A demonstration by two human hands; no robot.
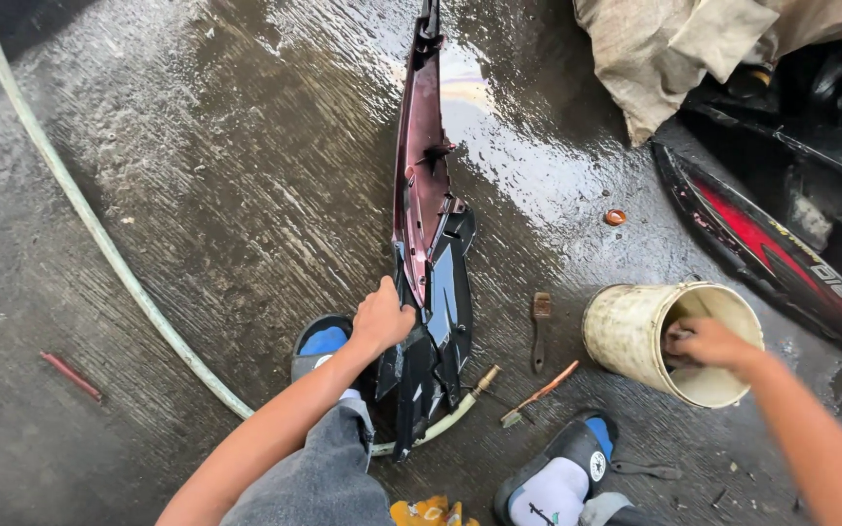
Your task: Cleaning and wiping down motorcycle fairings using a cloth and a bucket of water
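- Wet concrete floor (246, 195) is glistening all around, streaked with water and an oily sheen.
- At the frame's centre, a long motorcycle fairing panel (423, 185), maroon outside with black plastic at its lower end, is standing on edge, running from 12 o'clock down toward 6.
- Left hand (382, 319) is closing over the panel's black lower part, steadying it upright.
- Judging from this, keeping that grip firm near the base while the panel's lower end is resting on the floor should be stopping it from sliding on the slick surface.
- Right hand (708, 343), at 3 o'clock, is reaching into a grimy cream bucket (635, 331) lying tilted; whether its fingers are holding anything I cannot tell.
- Between panel and bucket, a small brush (540, 326) and a thin orange-handled tool (543, 393) are lying on the floor.
- A pale green hose (80, 209) is curving from 11 o'clock round to 6, ending below the panel.
- Red-and-black bodywork (762, 244) is lying at 2 o'clock, under a beige cloth (674, 49).
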